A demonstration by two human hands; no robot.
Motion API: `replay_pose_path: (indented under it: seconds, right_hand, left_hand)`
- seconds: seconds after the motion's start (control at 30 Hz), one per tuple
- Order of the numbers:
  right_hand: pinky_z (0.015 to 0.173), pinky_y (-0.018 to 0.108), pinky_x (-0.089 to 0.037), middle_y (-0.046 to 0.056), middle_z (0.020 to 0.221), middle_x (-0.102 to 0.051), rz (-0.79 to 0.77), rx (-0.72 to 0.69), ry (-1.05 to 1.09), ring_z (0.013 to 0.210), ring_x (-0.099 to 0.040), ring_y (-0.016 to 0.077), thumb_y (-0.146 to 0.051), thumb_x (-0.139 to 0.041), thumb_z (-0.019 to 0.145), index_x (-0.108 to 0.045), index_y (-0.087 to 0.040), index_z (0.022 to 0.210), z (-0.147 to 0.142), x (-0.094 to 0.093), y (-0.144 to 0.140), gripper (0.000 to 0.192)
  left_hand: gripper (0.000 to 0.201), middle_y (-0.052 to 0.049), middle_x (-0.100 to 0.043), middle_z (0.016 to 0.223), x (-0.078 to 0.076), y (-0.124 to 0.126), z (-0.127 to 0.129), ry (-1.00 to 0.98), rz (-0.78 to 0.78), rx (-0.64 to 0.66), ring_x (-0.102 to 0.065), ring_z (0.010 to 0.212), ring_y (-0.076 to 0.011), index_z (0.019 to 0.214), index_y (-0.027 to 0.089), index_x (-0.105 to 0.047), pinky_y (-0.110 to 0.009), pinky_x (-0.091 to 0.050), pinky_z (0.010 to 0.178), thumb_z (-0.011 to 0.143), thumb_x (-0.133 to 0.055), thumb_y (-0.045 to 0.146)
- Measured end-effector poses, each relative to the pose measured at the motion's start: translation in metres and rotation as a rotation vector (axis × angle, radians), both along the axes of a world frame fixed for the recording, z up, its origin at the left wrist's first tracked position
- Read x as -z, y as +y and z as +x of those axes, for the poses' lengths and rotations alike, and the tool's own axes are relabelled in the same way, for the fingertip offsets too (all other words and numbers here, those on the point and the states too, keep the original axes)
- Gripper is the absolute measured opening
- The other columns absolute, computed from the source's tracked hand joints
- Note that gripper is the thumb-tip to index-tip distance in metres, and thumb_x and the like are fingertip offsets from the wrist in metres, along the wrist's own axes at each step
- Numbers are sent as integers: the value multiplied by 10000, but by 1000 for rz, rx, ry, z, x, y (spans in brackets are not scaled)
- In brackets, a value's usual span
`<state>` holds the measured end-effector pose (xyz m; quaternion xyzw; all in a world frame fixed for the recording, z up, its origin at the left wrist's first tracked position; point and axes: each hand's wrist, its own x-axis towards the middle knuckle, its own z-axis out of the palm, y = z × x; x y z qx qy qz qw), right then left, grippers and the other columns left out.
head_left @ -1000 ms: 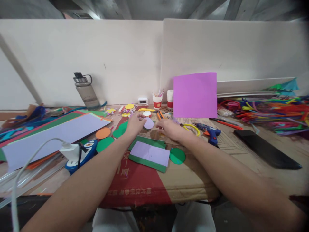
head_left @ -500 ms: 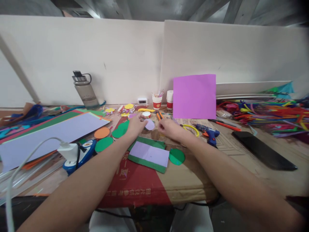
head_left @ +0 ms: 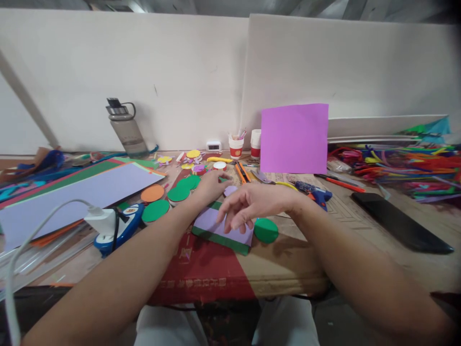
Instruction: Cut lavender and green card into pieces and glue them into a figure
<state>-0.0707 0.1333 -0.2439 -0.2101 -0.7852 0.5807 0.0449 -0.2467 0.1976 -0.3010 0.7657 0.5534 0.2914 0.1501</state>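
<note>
My right hand [head_left: 245,204] hovers over a lilac paper rectangle [head_left: 205,222], its fingers loosely bent and apart, with nothing in them. The rectangle lies on a larger green piece [head_left: 219,241], partly covered by that hand. Beyond it, my left hand [head_left: 213,185] is open, fingers reaching right beside a small lilac circle [head_left: 229,191]; whether they touch it I cannot tell. A green circle [head_left: 265,230] lies right of the rectangle. Left of my left hand are several green circles [head_left: 179,193]. Behind the hands lies an orange-and-black utility knife [head_left: 242,172].
A blue glue gun [head_left: 317,196] and a black phone [head_left: 399,222] lie to the right. A blue power strip [head_left: 124,230] with a white plug sits left, near stacked coloured sheets [head_left: 90,197]. Paper cups [head_left: 236,149], a bottle [head_left: 126,129] and a purple sheet [head_left: 294,139] stand at the back.
My right hand has moved back from beside the utility knife, toward me and left, and its fingers have opened over the lilac rectangle. My left hand stays near the lilac circle. The view has tilted slightly down.
</note>
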Motion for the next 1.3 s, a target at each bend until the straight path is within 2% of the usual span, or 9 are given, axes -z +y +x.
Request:
replay_pose_path:
  seconds: [0.23, 0.4, 0.57, 0.7, 0.87, 1.0, 1.17, 1.23, 1.3]
  right_hand:
    - [645, 211, -478, -20, 735, -656, 218, 182, 126, 685, -596, 89, -262, -698, 794, -672, -177, 827, 3, 7, 10, 95]
    - [711, 234, -468, -4, 833, -682, 411, 163, 114, 763, -596, 103, -208, -657, 815, -710, -187, 891, -2, 7, 10, 95]
    - [706, 250, -459, 13, 893, -697, 574, 307, 31, 790, -606, 123, -215, -644, 820, -698, -191, 919, -6, -1, 7, 116]
    - [657, 255, -436, 14, 879, -711, 671, 333, -92, 764, -614, 137, -251, -655, 810, -698, -202, 931, -4, -7, 5, 138]
    - [655, 265, -426, 34, 927, -706, 776, 373, -360, 801, -626, 173, -379, -732, 748, -681, -197, 979, -12, -9, -7, 298]
    - [649, 288, -420, 100, 1046, -675, 855, 226, -563, 887, -628, 250, -548, -781, 635, -622, -181, 1150, -24, 8, -11, 652]
    - [616, 267, -398, 94, 1048, -670, 783, 229, -579, 883, -629, 249, -534, -842, 521, -548, -162, 1233, -30, 25, -12, 856]
    - [587, 256, -374, 57, 963, -670, 718, 251, -541, 818, -612, 214, -496, -830, 551, -605, -177, 1115, -25, 24, -10, 686]
    - [555, 252, -351, 23, 839, -649, 590, 259, -456, 720, -572, 169, -464, -742, 679, -646, -189, 911, -17, 21, -4, 372]
  left_hand:
    - [188, -89, -723, 959, -6, -4, 2, -50, 59, -32, -636, 883, -219, 861, 140, -729, -326, -481, 826, 742, -589, 179]
    - [210, -76, -727, 847, -7, -3, 3, -86, 23, -30, -636, 802, -217, 827, 134, -740, -313, -481, 743, 710, -574, 186]
    - [175, -62, -713, 757, -12, -7, 2, -124, 23, 18, -623, 726, -194, 742, 136, -729, -283, -464, 673, 706, -564, 183]
    - [122, -49, -702, 740, -12, -6, -1, -169, 50, -34, -612, 701, -181, 741, 141, -711, -286, -461, 684, 719, -600, 184]
    - [112, -46, -716, 789, -12, 0, -6, -328, 121, -81, -630, 748, -174, 767, 163, -699, -291, -468, 724, 773, -601, 216]
    - [106, -42, -722, 796, -14, 0, -8, -415, 114, -89, -638, 751, -168, 763, 163, -688, -293, -474, 732, 779, -606, 228]
    - [114, -46, -725, 802, -14, -3, -7, -410, 102, -73, -642, 773, -172, 764, 159, -694, -300, -468, 751, 778, -612, 237]
    - [103, -39, -720, 788, -13, -2, -7, -453, 88, -61, -635, 766, -168, 751, 162, -690, -297, -467, 751, 763, -629, 244]
    - [93, -34, -712, 776, -12, 2, -8, -570, 40, -40, -627, 756, -159, 740, 163, -679, -285, -465, 738, 739, -657, 253]
